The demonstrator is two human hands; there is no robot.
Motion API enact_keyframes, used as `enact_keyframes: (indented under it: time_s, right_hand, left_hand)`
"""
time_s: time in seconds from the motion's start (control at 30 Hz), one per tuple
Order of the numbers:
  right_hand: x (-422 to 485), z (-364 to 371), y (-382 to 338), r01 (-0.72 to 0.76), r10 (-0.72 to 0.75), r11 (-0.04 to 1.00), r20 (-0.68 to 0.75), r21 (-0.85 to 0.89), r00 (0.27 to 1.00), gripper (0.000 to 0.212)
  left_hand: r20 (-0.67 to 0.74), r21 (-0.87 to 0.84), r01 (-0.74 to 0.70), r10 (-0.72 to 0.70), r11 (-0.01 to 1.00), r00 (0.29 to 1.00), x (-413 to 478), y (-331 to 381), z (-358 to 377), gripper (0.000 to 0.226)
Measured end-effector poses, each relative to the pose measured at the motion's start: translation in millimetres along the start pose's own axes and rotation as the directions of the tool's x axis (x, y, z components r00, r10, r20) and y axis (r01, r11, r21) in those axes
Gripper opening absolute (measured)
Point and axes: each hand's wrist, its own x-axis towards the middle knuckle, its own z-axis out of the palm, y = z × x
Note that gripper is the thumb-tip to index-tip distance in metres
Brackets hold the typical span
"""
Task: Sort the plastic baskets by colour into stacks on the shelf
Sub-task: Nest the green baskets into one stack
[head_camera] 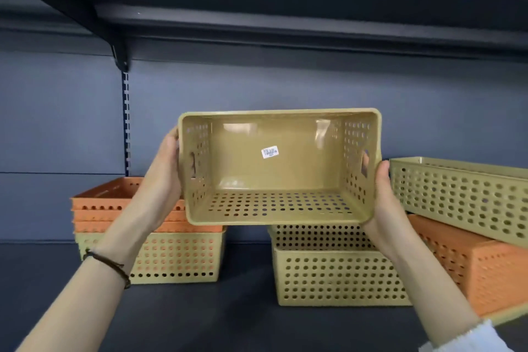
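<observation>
Both hands clamp a green basket (pixel 278 166) in the air at centre, its opening facing the camera: left hand (pixel 165 171) at 9 o'clock, right hand (pixel 384 194) at 3. Orange stack (pixel 114 203) sits at 8, seemingly nested in green.

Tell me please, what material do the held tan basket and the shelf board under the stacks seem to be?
Tan basket: it looks like moulded plastic, smooth and slightly glossy; light reflects off its solid base, and the walls have even rows of round holes.
Shelf board: probably painted metal, dark and matt, with no grain; the slotted upright behind suggests steel shop shelving, but the look alone leaves it open.
</observation>
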Motion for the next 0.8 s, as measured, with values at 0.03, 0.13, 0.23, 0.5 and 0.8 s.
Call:
enact_keyframes:
  time_s: [0.03,0.13,0.23,0.5,0.8]
  right_hand:
    - [5.3,-11.1,-0.9,-0.012,0.013,0.999,-0.019,0.033,1.000,0.048]
    - [19.3,-42.2,-3.9,0.049,-0.024,0.975,-0.119,0.218,0.993,0.032]
    - [25.3,-64.5,-9.5,0.153,-0.119,0.961,-0.157,0.232,0.981,0.019]
    - [21.1,-119.7,1.2,0.069,-0.076,0.993,-0.071,-0.092,0.995,0.077]
    - [21.5,-143.6,2.4,0.002,-0.047,0.942,-0.125,-0.335,0.991,0.070]
  left_hand:
    - [-0.009,0.014,-0.013,0.013,1.000,1.000,2.1,-7.6,6.9,0.052]
    - [0.009,0.001,-0.069,0.069,0.998,0.998,3.1,-25.0,30.7,0.078]
    - [0.081,-0.060,-0.068,0.073,0.996,0.994,5.0,-41.6,59.5,0.092]
    - [0.129,-0.116,0.107,-0.092,0.987,0.987,-3.6,-82.2,115.9,0.104]
    - [0.027,0.034,0.252,-0.253,0.967,0.967,-2.6,-104.8,135.3,0.115]
